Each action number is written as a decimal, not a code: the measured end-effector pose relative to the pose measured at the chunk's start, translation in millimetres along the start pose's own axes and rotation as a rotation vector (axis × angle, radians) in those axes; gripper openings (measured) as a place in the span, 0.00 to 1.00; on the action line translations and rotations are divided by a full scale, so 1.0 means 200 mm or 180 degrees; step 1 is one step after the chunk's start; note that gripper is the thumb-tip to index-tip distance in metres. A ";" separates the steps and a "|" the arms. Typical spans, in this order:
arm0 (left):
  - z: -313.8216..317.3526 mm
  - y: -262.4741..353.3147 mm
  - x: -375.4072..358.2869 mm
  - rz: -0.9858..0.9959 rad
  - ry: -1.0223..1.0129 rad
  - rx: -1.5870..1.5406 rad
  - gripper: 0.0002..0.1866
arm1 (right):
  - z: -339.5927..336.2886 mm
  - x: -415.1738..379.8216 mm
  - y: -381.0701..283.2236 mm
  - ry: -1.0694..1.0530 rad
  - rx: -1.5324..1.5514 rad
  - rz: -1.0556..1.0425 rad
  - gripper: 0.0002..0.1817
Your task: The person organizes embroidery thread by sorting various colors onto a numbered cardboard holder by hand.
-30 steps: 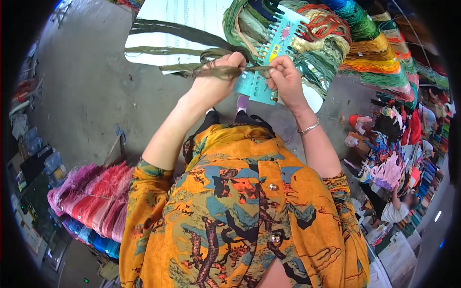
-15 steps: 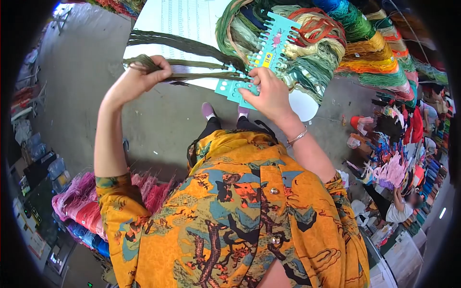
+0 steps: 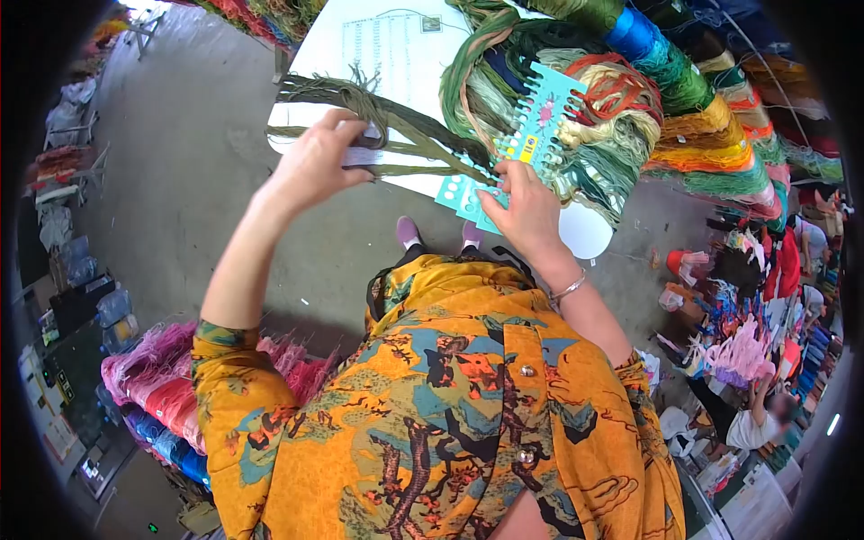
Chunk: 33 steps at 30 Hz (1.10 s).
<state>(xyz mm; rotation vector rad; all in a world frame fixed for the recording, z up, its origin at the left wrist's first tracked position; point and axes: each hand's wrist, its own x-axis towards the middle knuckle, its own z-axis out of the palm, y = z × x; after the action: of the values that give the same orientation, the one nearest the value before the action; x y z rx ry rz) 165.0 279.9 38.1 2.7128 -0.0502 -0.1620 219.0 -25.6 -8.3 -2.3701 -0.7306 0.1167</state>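
Observation:
My left hand (image 3: pixel 315 166) is closed around a bundle of olive embroidery thread, its thumb and fingertips a little apart. Strands of the olive thread (image 3: pixel 405 169) run from it to the right. Darker brown-green thread (image 3: pixel 409 120) lies just above, with a loose loop beside my fingers. My right hand (image 3: pixel 526 211) pinches the strands at the left edge of a teal thread card (image 3: pixel 556 94) with notched sides and a flower print. Its fingertips hide the exact grip. Further teal cards with round holes (image 3: pixel 453 191) stick out below.
A white board with a printed chart (image 3: pixel 346 54) lies beneath the threads. Green, cream and red skeins (image 3: pixel 621 85) are heaped around the card. Colourful hanks (image 3: pixel 711 121) hang at the right, pink ones (image 3: pixel 157 369) at lower left. A person (image 3: pixel 751 423) works at far right.
My left hand has moved right and slightly down over the board, and a loop of dark thread now stands beside its fingers. My right hand stays at the card, while the whole view has shifted.

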 end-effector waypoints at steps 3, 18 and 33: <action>0.08 0.04 -0.03 -0.0176 0.0068 0.0178 0.28 | 0.00 0.01 0.00 -0.0017 -0.0005 0.0005 0.19; -0.19 -0.09 0.04 0.0173 -0.1429 -0.1062 0.14 | 0.00 0.02 0.01 -0.0096 -0.0202 -0.0007 0.18; -0.58 -0.18 0.55 0.0668 0.0851 0.0750 0.29 | 0.01 0.02 -0.01 -0.0138 -0.0071 0.0210 0.18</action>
<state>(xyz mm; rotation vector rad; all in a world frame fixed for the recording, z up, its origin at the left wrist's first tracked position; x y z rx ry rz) 287.9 352.3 116.2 2.9129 -0.2906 0.2852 220.4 -22.0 -7.7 -2.4203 -0.6776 0.1892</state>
